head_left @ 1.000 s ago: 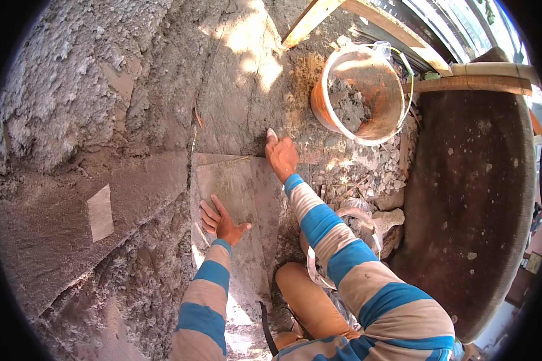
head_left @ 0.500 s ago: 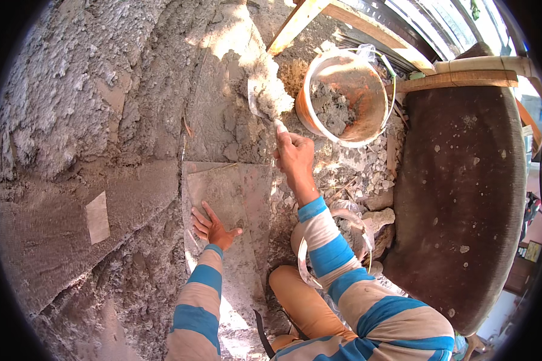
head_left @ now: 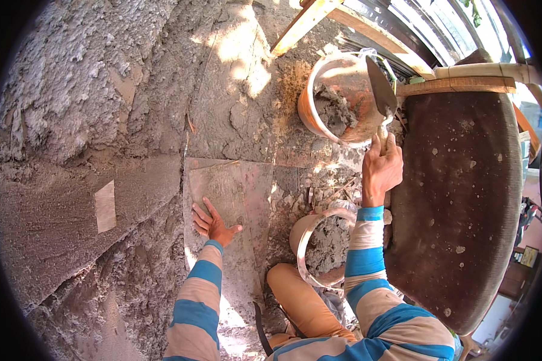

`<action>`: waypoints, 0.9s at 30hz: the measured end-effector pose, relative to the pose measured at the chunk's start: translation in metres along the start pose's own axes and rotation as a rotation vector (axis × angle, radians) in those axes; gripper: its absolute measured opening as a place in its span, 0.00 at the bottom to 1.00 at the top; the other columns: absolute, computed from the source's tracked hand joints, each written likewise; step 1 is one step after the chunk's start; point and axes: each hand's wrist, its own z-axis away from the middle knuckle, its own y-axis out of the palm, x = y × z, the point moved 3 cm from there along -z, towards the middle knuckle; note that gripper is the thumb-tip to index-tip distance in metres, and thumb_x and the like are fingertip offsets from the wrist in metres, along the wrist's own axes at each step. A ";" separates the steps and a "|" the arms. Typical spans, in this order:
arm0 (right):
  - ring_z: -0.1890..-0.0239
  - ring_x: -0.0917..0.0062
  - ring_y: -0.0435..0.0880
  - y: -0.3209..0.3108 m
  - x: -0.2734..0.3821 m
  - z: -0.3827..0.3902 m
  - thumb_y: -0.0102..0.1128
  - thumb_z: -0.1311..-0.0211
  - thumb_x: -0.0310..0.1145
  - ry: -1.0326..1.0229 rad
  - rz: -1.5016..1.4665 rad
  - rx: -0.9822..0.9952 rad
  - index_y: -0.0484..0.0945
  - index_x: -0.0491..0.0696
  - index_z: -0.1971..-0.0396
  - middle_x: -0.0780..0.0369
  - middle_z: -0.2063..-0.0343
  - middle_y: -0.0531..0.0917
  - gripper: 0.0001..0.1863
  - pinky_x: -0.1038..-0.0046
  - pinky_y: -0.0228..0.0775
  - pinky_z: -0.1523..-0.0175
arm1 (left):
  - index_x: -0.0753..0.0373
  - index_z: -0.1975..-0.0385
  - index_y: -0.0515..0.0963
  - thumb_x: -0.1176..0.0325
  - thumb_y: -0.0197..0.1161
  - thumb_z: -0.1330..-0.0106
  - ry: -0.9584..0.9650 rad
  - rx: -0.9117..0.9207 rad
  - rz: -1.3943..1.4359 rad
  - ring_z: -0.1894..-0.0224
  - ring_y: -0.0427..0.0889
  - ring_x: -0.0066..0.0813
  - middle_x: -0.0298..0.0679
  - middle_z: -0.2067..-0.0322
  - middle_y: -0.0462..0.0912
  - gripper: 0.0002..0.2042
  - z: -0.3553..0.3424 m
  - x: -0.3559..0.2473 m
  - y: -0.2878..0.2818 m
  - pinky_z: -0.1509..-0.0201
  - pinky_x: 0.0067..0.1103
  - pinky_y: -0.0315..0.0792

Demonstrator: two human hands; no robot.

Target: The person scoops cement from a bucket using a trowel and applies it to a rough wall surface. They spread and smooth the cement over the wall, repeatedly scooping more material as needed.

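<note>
My right hand [head_left: 382, 169] grips the handle of a pointed trowel [head_left: 380, 87]. The trowel's dark blade points away from me, over the right side of an orange bucket [head_left: 306, 111]. Grey wet mortar [head_left: 333, 114] lies in that bucket. With fingers spread, my left hand [head_left: 214, 225] rests on a flat, mortar-stained board [head_left: 229, 180]. Nothing is held in it. A second bucket [head_left: 297, 240], nearer to me, also contains grey mortar [head_left: 328, 246]; my right sleeve passes beside its rim.
A rough mortar-covered surface [head_left: 78, 84] fills the left, with a pale rectangular piece [head_left: 105, 207] on its smoother band. To the right stands a large dark brown padded panel [head_left: 457, 192] spotted with mortar. Wooden beams [head_left: 304, 27] lie behind the orange bucket. Rubble surrounds the buckets.
My right hand has swung right with the trowel, from beside the mortar-covered surface to the orange bucket. The nearer bucket's mortar is now more visible. My left hand stays in place.
</note>
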 end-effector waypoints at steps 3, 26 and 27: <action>0.79 0.72 0.81 -0.004 0.013 0.027 0.68 0.33 0.45 -0.012 -0.438 0.104 0.85 0.40 0.49 0.60 0.79 0.83 0.23 0.67 0.69 0.74 | 0.49 0.25 0.11 0.53 0.86 0.52 -0.003 0.000 0.009 0.23 0.12 0.65 0.59 0.26 0.07 0.78 -0.001 0.000 -0.001 0.23 0.56 0.19; 0.62 0.46 0.88 0.140 0.047 0.197 0.58 0.30 0.48 0.170 -0.259 0.684 0.86 0.43 0.51 0.43 0.68 0.87 0.23 0.50 0.79 0.53 | 0.49 0.24 0.14 0.49 0.86 0.55 0.006 -0.026 0.003 0.23 0.13 0.69 0.60 0.26 0.07 0.79 -0.004 0.007 0.004 0.26 0.61 0.20; 0.63 0.45 0.88 0.143 0.060 0.202 0.58 0.30 0.48 0.118 -0.289 0.702 0.86 0.43 0.52 0.43 0.68 0.87 0.23 0.50 0.79 0.53 | 0.49 0.24 0.13 0.50 0.86 0.54 0.006 -0.023 0.003 0.23 0.13 0.69 0.59 0.26 0.07 0.78 -0.004 0.005 0.003 0.26 0.61 0.20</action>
